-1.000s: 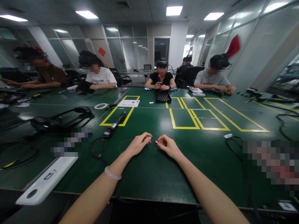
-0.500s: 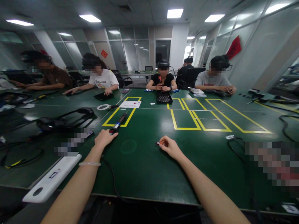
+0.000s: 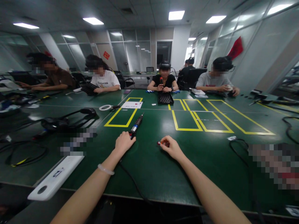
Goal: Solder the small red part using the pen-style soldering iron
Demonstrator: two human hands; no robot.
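The left grip point(image 3: 125, 141) is closed round the rear end of the driver point(image 3: 136, 124), whose tip points away across the counter point(image 3: 163, 177); whether the driver is lifted or resting there, I cannot tell. The right grip point(image 3: 171, 146) pinches the red piece point(image 3: 159, 143) between thumb and fingertips, one end poking out, well apart from the driver.

The red piece could slip, since so little of it seems to be held. The driver could swing, being held only at its rear. The cable point(image 3: 130, 175), which comes out from under the left wrist and runs to the near edge, might snag or tug if it belongs to the driver.

Counted outward: one driver, one red piece, one bracelet point(image 3: 106, 169) on the left wrist, one white bar point(image 3: 57, 175) to the left, one white sheet point(image 3: 132, 105) and one black tray point(image 3: 165, 99) further off. Beyond sit five other people, one largely hidden behind a chair point(image 3: 192, 79).
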